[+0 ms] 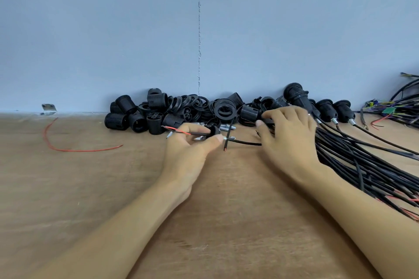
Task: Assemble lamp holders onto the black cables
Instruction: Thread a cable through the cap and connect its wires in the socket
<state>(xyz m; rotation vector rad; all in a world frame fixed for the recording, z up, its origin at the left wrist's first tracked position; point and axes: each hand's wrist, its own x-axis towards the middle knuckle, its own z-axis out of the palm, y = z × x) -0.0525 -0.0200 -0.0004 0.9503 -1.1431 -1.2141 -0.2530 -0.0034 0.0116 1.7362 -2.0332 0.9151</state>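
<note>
Below a blue-grey wall, the wooden bench [113, 188] carries a heap of black lamp holders [158, 113] at the back and a bundle of black cables [362, 158] fanning to your right. Your left hand [192, 145] pinches a small holder cap [213, 131] sitting on one cable [244, 142], while your right hand [290, 136] curls over the bundle's end, its grip impossible to tell. The cable looks light and limp, the plastic cap hard and probably slick: hold the cable close behind its stripped tip, the cap by its rim.
</note>
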